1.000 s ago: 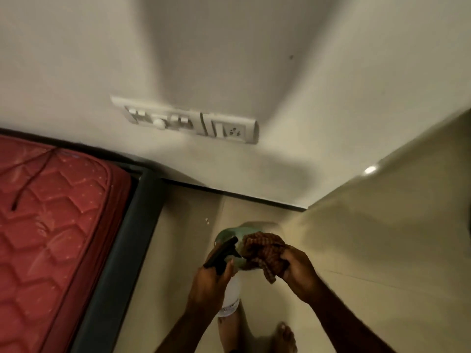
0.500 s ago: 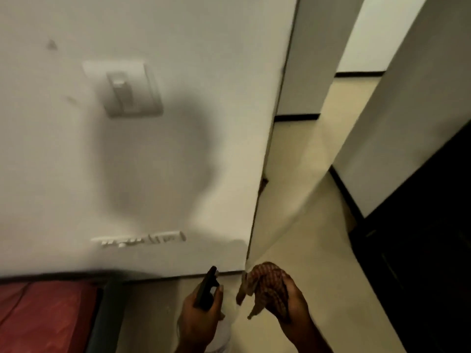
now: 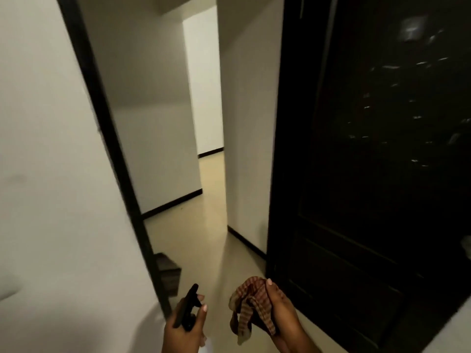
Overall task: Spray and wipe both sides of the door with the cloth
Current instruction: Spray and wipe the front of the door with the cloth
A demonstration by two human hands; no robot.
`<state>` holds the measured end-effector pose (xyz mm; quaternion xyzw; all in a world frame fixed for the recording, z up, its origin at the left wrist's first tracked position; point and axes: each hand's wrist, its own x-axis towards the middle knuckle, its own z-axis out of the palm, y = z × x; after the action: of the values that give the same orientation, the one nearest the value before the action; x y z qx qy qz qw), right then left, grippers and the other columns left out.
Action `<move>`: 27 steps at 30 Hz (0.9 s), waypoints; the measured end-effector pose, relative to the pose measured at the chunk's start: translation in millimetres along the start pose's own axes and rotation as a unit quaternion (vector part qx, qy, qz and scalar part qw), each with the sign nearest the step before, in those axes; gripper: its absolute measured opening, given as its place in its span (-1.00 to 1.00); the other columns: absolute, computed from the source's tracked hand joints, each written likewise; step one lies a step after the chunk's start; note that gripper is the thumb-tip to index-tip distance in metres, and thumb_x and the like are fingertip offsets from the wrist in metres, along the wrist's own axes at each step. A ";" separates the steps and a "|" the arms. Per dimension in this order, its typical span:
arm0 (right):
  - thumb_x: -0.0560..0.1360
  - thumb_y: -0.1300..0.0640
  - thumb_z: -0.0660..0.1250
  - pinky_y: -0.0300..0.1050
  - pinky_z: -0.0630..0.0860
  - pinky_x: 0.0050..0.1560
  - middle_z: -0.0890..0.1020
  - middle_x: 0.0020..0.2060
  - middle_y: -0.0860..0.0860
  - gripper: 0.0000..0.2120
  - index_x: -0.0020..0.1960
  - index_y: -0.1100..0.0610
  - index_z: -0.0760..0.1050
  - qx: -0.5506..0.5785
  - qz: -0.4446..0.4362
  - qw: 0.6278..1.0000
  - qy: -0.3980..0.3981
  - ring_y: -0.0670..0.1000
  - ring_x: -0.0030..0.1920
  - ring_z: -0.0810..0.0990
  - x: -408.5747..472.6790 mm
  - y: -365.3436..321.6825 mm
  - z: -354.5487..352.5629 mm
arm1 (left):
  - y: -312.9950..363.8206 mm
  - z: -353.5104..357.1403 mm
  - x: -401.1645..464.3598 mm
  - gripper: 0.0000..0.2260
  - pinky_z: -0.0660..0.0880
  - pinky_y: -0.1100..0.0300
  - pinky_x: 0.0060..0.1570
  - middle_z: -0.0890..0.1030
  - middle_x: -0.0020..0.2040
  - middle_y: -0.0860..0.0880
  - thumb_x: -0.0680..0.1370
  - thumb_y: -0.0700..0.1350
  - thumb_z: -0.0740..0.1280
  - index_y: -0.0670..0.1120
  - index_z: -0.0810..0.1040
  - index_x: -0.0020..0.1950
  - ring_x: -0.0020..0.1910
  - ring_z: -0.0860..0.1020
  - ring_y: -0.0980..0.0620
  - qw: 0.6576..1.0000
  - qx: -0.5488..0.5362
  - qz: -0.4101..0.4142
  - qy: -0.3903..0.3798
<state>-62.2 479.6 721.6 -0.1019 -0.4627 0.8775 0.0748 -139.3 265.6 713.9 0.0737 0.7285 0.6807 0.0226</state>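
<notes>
A dark panelled door [image 3: 369, 174] stands open on the right, its face turned toward me. My left hand [image 3: 184, 329] grips a spray bottle [image 3: 187, 308] by its black trigger head; the bottle's pale body is mostly hidden below the hand. My right hand [image 3: 280, 312] holds a brown checked cloth [image 3: 248, 304], which hangs crumpled from its fingers. Both hands are low in the view, just in front of the door's lower edge and apart from it.
A black door frame [image 3: 107, 138] runs down the white wall [image 3: 51, 174] on the left. Through the doorway a beige floor [image 3: 204, 240] leads into a corridor with white walls and dark skirting. A small dark object [image 3: 168, 273] sits by the frame's foot.
The view swung up and right, from the wall with the switch plate and the red mattress to the doorway and dark door. Both hands keep hold of the bottle and cloth.
</notes>
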 end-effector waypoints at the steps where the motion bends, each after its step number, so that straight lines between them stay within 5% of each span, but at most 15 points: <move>1: 0.72 -0.19 0.13 0.25 0.51 0.11 0.56 0.14 0.59 -0.28 0.28 0.53 0.47 -0.001 -0.013 1.000 0.017 0.47 0.07 0.57 -4.5 -13.0 -3.0 | 11.0 7.6 6.0 -0.60 0.50 0.18 -0.59 0.76 -0.12 0.01 0.55 -0.34 0.50 0.15 0.65 0.19 -0.64 0.46 -0.06 1.000 0.002 0.019 -0.002; 6: 0.73 0.00 0.16 0.33 0.51 0.17 0.57 0.19 0.55 -0.48 0.34 0.48 0.46 0.063 -0.106 0.988 0.097 0.49 0.12 0.60 -29.7 -89.7 -22.0 | 64.3 55.2 20.8 -0.59 0.45 0.09 -0.62 0.73 -0.08 0.09 0.59 -0.36 0.44 0.08 0.59 0.30 -0.57 0.44 -0.35 0.991 -0.004 0.116 -0.061; 9: 0.63 0.15 0.34 0.14 0.67 0.13 0.64 0.23 0.41 -0.62 0.37 0.34 0.55 0.127 -0.131 0.964 0.193 0.36 0.24 0.65 -42.9 -126.2 -41.4 | 89.0 91.2 33.2 -0.61 0.44 0.06 -0.63 0.73 -0.14 0.14 0.60 -0.37 0.41 0.04 0.61 0.31 -0.63 0.41 -0.26 0.986 -0.014 0.125 -0.107; 12: 0.57 0.23 0.41 0.12 0.65 0.17 0.66 0.24 0.36 -0.64 0.34 0.32 0.59 0.139 -0.162 0.951 0.226 0.28 0.20 0.68 -58.2 -165.1 -60.3 | 105.5 133.9 45.1 -0.59 0.42 -0.02 -0.63 0.71 -0.33 0.03 0.60 -0.38 0.41 0.18 0.68 0.10 -0.65 0.41 -0.05 0.981 -0.015 0.127 -0.146; 15: 0.55 0.30 0.44 0.22 0.56 0.35 0.68 0.23 0.33 -0.60 0.37 0.33 0.56 0.099 -0.194 0.944 0.248 0.29 0.23 0.69 -67.6 -197.2 -93.4 | 120.4 183.4 53.0 -0.63 0.48 0.11 -0.59 0.74 -0.15 -0.15 0.61 -0.38 0.40 0.00 0.66 0.31 -0.64 0.42 0.00 0.976 -0.040 0.115 -0.181; 18: 0.50 0.30 0.51 0.29 0.56 0.36 0.74 0.16 0.20 -0.58 0.34 0.19 0.57 -0.021 -0.225 0.921 0.316 0.22 0.21 0.72 -73.4 -234.0 -124.3 | 138.8 235.1 56.6 -0.54 0.53 0.23 -0.54 0.77 0.03 0.10 0.62 -0.36 0.40 0.16 0.64 0.33 -0.63 0.43 0.01 0.970 -0.055 0.137 -0.193; 20: 0.47 0.25 0.57 0.25 0.64 0.27 0.77 0.11 0.07 -0.58 0.29 0.07 0.60 -0.091 -0.243 0.897 0.358 0.11 0.14 0.75 -77.2 -261.7 -139.3 | 154.3 269.2 56.8 -0.47 0.51 0.21 -0.56 0.75 -0.25 0.15 0.61 -0.37 0.39 0.34 0.66 0.12 -0.64 0.41 0.01 0.964 -0.073 0.154 -0.205; 22: 0.49 0.22 0.56 0.15 0.68 0.20 0.77 0.08 0.03 -0.64 0.25 0.04 0.62 -0.124 -0.283 0.873 0.376 0.04 0.10 0.76 -79.3 -287.9 -155.1 | 169.4 302.9 58.8 -0.47 0.51 0.20 -0.55 0.64 -0.45 -0.03 0.61 -0.35 0.39 0.37 0.70 0.04 -0.64 0.43 0.00 0.959 -0.080 0.167 -0.213; 24: 0.52 0.20 0.52 0.10 0.69 0.16 0.77 0.08 0.06 -0.70 0.24 0.07 0.62 -0.121 -0.325 0.853 0.391 0.06 0.09 0.76 -79.6 -311.8 -172.4 | 182.7 335.0 63.8 -0.64 0.54 0.23 -0.53 0.54 -0.49 -0.29 0.62 -0.32 0.40 0.13 0.74 0.19 -0.63 0.45 0.01 0.959 -0.075 0.164 -0.217; 27: 0.56 0.15 0.49 0.07 0.70 0.12 0.77 0.05 0.06 -0.74 0.24 0.06 0.61 -0.130 -0.368 0.823 0.414 0.07 0.08 0.77 -79.4 -347.8 -197.8 | 199.7 379.5 70.1 -0.78 0.55 0.29 -0.50 0.47 -0.54 -0.23 0.64 -0.29 0.39 -0.04 0.71 0.20 -0.61 0.47 0.04 0.961 -0.071 0.153 -0.219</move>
<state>76.6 814.2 909.0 -0.2865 -0.5008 0.5922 0.5625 -142.7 662.9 889.9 0.3297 0.6359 0.6928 0.0830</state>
